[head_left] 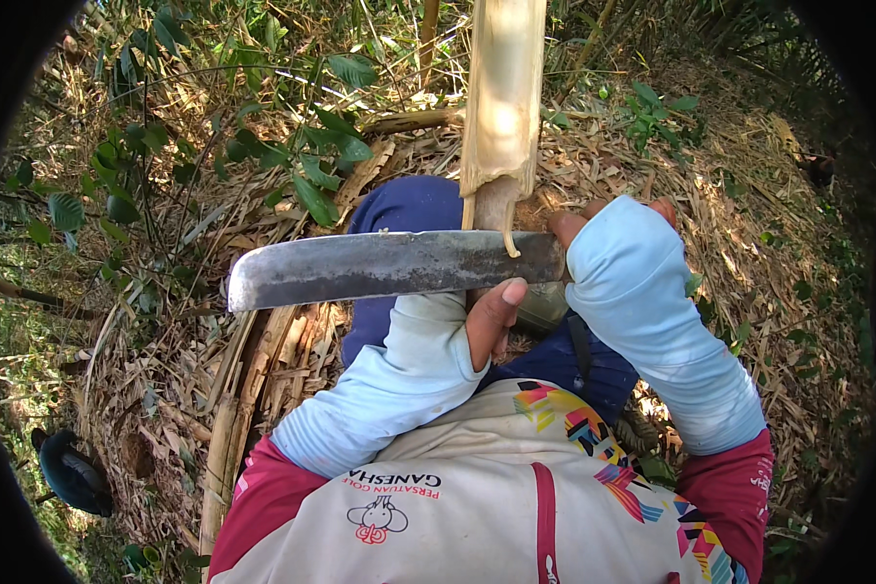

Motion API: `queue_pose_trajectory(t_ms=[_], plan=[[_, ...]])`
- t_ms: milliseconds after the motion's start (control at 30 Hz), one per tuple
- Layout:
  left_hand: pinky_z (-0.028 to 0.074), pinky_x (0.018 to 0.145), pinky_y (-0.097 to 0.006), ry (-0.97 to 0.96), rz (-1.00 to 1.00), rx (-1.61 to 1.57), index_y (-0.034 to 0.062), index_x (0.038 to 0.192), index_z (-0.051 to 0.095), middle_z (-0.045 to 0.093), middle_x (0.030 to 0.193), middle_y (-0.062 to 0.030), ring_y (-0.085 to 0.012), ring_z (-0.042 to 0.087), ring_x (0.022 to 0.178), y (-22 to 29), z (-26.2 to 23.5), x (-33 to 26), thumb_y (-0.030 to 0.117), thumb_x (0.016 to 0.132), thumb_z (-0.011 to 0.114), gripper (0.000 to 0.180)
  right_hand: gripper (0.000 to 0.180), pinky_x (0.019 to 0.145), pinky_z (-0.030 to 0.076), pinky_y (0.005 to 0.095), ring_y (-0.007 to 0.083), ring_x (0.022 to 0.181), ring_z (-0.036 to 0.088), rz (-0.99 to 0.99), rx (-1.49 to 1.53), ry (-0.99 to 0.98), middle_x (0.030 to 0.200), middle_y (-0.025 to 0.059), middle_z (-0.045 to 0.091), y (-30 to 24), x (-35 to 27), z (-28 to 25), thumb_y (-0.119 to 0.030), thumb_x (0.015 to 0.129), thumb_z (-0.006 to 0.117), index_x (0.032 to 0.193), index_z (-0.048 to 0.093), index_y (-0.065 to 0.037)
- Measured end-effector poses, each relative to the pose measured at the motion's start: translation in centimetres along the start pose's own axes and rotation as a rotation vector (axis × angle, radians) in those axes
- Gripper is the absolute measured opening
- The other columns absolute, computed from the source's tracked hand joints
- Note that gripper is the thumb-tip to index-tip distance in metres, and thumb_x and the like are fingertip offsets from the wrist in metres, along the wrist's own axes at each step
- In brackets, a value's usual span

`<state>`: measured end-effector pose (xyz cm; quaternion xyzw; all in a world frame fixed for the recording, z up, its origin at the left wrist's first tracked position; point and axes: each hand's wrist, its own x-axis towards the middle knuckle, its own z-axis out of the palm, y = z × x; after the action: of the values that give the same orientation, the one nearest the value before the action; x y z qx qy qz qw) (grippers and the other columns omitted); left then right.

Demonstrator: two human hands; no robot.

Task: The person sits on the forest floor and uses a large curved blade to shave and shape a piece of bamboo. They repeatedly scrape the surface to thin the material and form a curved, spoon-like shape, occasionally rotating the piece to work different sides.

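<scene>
A machete (389,268) lies crosswise in front of me, its broad dark blade pointing left. My right hand (566,226) is closed at the blade's right end, on the handle, which the light blue sleeve mostly hides. Behind the blade, a long split bamboo piece (501,107) runs away from me, its pale hollow inside facing up. Its near end is notched, and a thin curled strip of it hangs over the blade. Just below the blade, my left hand (492,319) is curled around the bamboo's near end, thumb showing; the blade and sleeve hide most of its fingers.
My bent knee in blue trousers (409,202) is beside the bamboo. Dry husks and leaves (156,360) cover the ground. A long bamboo strip (226,448) lies at the left, near a dark rounded object (73,472). Leafy green stems (321,161) stand at the far left.
</scene>
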<state>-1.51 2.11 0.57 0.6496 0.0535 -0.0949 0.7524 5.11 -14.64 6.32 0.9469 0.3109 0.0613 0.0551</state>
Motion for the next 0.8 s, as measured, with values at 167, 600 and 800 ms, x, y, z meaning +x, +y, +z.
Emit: queue_pose_trajectory(t_ms=[167, 600, 800], plan=[[0.039, 0.044, -0.025, 0.050, 0.062, 0.024, 0.0044, 0.092, 0.059, 0.054, 0.062, 0.0012, -0.0079, 0.051, 0.049, -0.4, 0.4, 0.2, 0.030, 0.093, 0.065, 0.027, 0.021, 0.058, 0.039, 0.0503, 0.0292, 0.067, 0.066, -0.019, -0.071, 0.003, 0.067, 0.0071, 0.063, 0.5, 0.1, 0.4, -0.029, 0.080, 0.058, 0.094, 0.066, -0.015], [0.045, 0.052, -0.025, -0.142, 0.047, -0.200, 0.0022, 0.101, 0.054, 0.057, 0.067, -0.0027, -0.0107, 0.056, 0.056, -0.4, -0.6, 0.5, 0.026, 0.098, 0.057, 0.025, 0.015, 0.055, 0.037, 0.0496, 0.0288, 0.061, 0.063, -0.029, -0.063, 0.128, 0.062, 0.0066, 0.059, 0.6, -0.1, 0.6, -0.026, 0.078, 0.060, 0.087, 0.063, -0.014], [0.045, 0.052, -0.025, -0.113, 0.059, -0.128, 0.0022, 0.099, 0.057, 0.057, 0.066, -0.0018, -0.0098, 0.054, 0.056, -0.3, -0.8, 0.0, 0.026, 0.098, 0.057, 0.024, 0.015, 0.052, 0.036, 0.0494, 0.0275, 0.062, 0.063, -0.070, -0.031, 0.101, 0.063, 0.0054, 0.059, 0.2, -0.5, 0.7, -0.025, 0.074, 0.062, 0.083, 0.061, -0.014]])
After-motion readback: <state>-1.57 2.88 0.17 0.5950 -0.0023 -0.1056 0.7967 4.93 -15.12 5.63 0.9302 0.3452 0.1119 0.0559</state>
